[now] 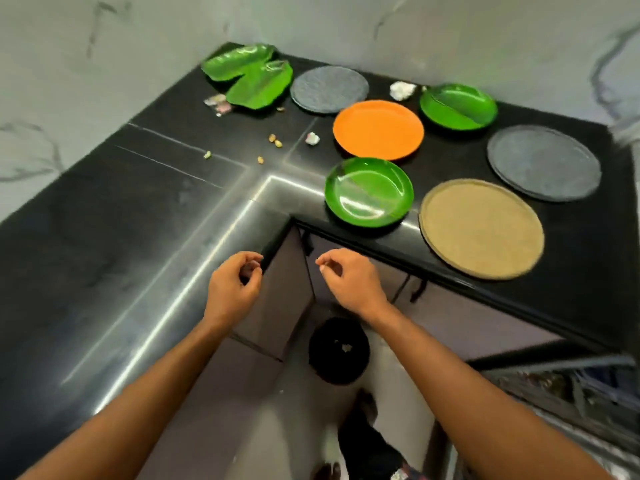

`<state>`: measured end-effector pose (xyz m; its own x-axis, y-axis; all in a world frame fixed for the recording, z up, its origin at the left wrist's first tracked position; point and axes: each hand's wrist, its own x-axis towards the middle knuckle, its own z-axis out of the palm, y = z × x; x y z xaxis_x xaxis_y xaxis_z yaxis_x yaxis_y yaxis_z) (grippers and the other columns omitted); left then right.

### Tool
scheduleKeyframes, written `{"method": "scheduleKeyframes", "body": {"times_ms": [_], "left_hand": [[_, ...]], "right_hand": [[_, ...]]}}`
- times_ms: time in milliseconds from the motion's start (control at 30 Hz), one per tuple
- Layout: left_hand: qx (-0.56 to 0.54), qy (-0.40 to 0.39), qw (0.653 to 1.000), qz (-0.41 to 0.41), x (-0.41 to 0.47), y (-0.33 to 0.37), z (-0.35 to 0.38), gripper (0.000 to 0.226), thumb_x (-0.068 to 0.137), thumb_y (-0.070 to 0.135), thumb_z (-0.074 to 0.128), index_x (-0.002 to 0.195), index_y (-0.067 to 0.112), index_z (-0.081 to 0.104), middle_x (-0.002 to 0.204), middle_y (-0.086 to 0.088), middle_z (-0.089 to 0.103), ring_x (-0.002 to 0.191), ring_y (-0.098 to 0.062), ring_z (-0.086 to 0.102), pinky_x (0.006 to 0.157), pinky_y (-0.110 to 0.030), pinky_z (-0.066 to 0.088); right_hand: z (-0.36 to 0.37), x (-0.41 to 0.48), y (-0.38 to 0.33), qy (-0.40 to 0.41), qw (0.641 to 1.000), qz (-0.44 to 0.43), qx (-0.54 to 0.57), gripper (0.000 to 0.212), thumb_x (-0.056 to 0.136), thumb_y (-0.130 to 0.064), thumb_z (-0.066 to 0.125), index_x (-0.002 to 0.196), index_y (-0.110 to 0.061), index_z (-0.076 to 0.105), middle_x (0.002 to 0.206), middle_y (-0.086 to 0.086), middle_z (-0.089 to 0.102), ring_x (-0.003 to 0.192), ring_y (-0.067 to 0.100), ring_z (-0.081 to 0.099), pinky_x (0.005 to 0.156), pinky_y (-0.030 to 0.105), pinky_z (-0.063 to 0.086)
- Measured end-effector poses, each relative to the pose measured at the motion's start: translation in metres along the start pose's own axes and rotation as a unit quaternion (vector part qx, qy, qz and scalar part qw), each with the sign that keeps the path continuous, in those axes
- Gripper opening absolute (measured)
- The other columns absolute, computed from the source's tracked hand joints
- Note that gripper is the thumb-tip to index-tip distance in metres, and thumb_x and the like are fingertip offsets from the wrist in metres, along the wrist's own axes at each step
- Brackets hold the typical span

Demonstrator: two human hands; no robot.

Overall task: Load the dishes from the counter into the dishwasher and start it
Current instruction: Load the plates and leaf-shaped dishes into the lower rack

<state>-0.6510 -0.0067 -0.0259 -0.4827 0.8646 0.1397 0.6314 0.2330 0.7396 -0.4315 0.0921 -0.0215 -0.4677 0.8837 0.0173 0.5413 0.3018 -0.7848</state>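
Observation:
Several plates lie on the black L-shaped counter (104,258): a green divided plate (369,192) near the inner corner, a tan plate (481,228) at the front edge, an orange plate (378,129), a second green divided plate (459,106), two grey plates (329,89) (543,162), and two green leaf-shaped dishes (249,76) at the back. My left hand (233,285) and my right hand (351,280) hover in front of the counter's inner corner, fingers loosely curled, holding nothing. The open dishwasher rack (568,389) shows at the lower right, blurred.
Food crumbs (275,141) and crumpled paper bits (401,90) are scattered on the counter. A black bin (339,349) stands on the floor below my hands. Grey cabinet doors (284,282) with dark handles sit under the counter. Marble walls border it.

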Motion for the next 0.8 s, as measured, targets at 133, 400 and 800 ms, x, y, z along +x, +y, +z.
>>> {"method": "scheduleKeyframes", "body": {"times_ms": [133, 400, 800], "left_hand": [[-0.020, 0.051, 0.995, -0.083, 0.046, -0.003, 0.000, 0.017, 0.089, 0.011, 0.065, 0.099, 0.023, 0.070, 0.083, 0.004, 0.070, 0.072, -0.010, 0.065, 0.072, -0.029, 0.052], [-0.034, 0.075, 0.989, -0.124, 0.134, -0.016, -0.010, 0.022, 0.087, 0.003, 0.064, 0.105, 0.016, 0.068, 0.094, -0.001, 0.068, 0.072, 0.001, 0.060, 0.068, -0.005, 0.044], [-0.072, 0.083, 0.988, -0.113, 0.354, -0.054, -0.033, 0.023, 0.087, 0.007, 0.060, 0.107, 0.013, 0.069, 0.092, -0.004, 0.069, 0.079, -0.013, 0.063, 0.074, -0.016, 0.050]], "right_hand": [[0.016, 0.065, -0.025, -0.013, 0.998, -0.059, -0.001, 0.017, 0.086, -0.015, 0.067, 0.100, -0.019, 0.075, 0.087, 0.000, 0.066, 0.083, 0.020, 0.061, 0.081, 0.036, 0.050], [0.049, 0.170, -0.051, -0.072, 0.994, -0.068, -0.046, 0.037, 0.089, -0.020, 0.064, 0.126, -0.017, 0.066, 0.119, 0.005, 0.059, 0.109, 0.025, 0.051, 0.098, 0.034, 0.042], [0.089, 0.334, -0.064, 0.061, 0.993, -0.027, -0.099, 0.034, 0.092, -0.031, 0.062, 0.124, -0.019, 0.063, 0.116, 0.005, 0.056, 0.107, 0.026, 0.050, 0.090, 0.046, 0.047]]}}
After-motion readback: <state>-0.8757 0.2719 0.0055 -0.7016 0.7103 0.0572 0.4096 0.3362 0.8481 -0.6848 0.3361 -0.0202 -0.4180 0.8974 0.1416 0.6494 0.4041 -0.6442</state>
